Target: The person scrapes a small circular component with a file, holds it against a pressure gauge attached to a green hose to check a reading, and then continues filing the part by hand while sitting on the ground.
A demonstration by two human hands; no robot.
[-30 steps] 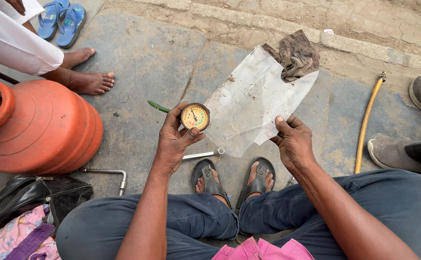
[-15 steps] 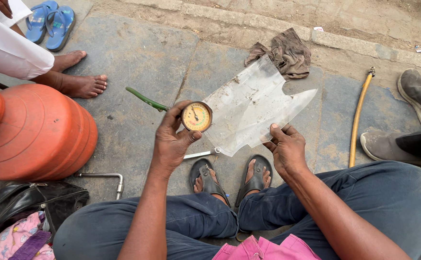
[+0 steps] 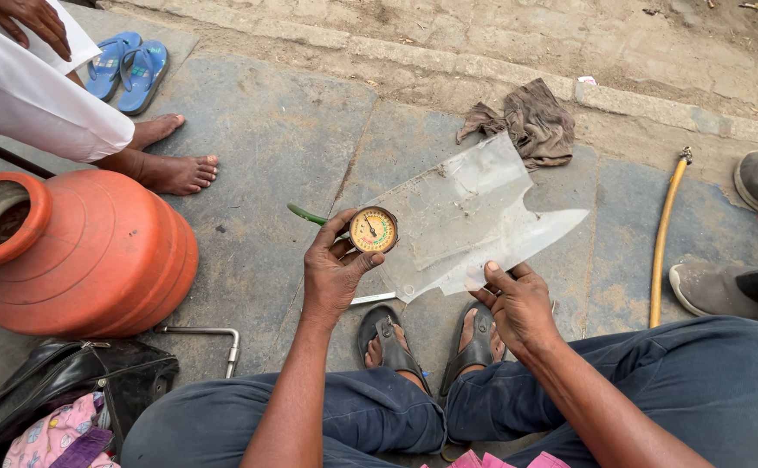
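Left hand (image 3: 331,277) is wrapped around a small round pressure gauge (image 3: 373,230), dial up; right hand (image 3: 522,303) pinches the near edge of a clear plastic sheet (image 3: 474,221) above the paving. Sheet looks light and floppy, probably slippery; the gauge glass looks breakable, so grip the rim.

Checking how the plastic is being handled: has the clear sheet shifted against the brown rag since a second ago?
Yes. The clear plastic sheet has swung clockwise, its far corner off the brown rag, now pointing at the yellow hose. Right hand pinches its near edge.
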